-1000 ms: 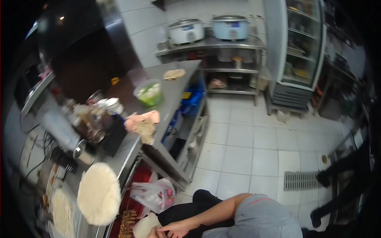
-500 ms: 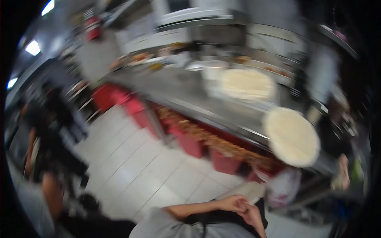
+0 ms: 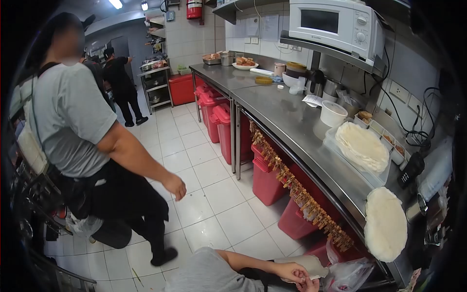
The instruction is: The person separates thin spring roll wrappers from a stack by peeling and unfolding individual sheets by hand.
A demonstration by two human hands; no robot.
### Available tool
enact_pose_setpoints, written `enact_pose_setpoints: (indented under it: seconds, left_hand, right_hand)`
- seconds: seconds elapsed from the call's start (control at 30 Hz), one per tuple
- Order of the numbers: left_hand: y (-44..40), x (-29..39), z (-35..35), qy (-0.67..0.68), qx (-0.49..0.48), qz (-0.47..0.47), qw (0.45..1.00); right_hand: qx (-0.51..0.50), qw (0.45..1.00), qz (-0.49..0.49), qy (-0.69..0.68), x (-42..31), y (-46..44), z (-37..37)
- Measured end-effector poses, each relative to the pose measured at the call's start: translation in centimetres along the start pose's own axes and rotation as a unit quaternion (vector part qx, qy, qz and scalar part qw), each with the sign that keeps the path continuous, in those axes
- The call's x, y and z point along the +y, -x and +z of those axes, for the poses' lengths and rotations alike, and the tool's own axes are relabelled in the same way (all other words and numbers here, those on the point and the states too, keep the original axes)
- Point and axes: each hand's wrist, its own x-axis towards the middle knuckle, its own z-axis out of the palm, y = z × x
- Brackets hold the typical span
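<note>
My left hand [image 3: 290, 272] is at the bottom edge, its fingers pinched together against those of my right hand [image 3: 308, 284]. Whatever lies between the fingertips is too small to make out. Just behind the hands is a pale, flat beige piece [image 3: 314, 264]. A clear plastic bag [image 3: 349, 275] hangs to their right. Above the bag, a round sheet of pale dough [image 3: 386, 225] lies at the counter edge. More flat dough rounds [image 3: 362, 146] are stacked in a clear tray.
A co-worker [image 3: 78, 121] in a grey shirt stands at the left, one arm reaching forward. Another person [image 3: 120, 82] is farther back. Red bins [image 3: 266, 180] and a row of wooden clips [image 3: 296, 190] line the steel counter [image 3: 277, 109], with a microwave [image 3: 335, 23] above.
The view has swung left from the rice cookers and fridge to the long counter and the co-worker. My hands remain close together, and more of the co-worker shows.
</note>
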Motion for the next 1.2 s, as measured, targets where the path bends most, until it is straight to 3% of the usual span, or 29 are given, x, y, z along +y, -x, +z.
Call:
enact_pose_setpoints:
  seconds: [0.5, 0.57, 0.67, 0.77, 0.97, 1.07, 1.2]
  left_hand:
    - [0.1, 0.1, 0.5, 0.048, 0.008, 0.002, 0.999]
    - [-0.4, -3.9, -0.5, 0.032, -0.006, 0.011, 0.999]
    - [-1.0, -4.4, -0.8, 0.019, 0.041, 0.012, 0.999]
    - [-0.9, -2.6, -0.7, 0.106, 0.006, 0.001, 0.994]
    - [-1.2, -2.1, -0.4, 0.071, 0.002, -0.013, 0.997]
    - [-0.5, -0.6, -0.5, -0.017, -0.035, -0.037, 0.999]
    - [-0.7, -3.6, -0.1, 0.032, -0.019, -0.01, 0.999]
  right_hand:
    - [0.01, 0.999, -0.016, 0.037, -0.3, -0.2, 0.0]
    - [0.0, 0.999, -0.023, 0.033, -0.5, -0.2, 0.3]
    - [-0.002, 0.999, -0.029, 0.022, -0.5, 0.4, 0.6]
    - [0.001, 0.999, -0.032, 0.003, -0.6, 1.1, 0.7]
    - [0.02, 0.999, -0.039, -0.006, -0.4, 1.3, 0.5]
    - [0.018, 0.999, -0.033, -0.013, 0.2, 0.3, -0.2]
    - [0.015, 0.998, -0.052, 0.043, 0.3, -0.2, -0.4]
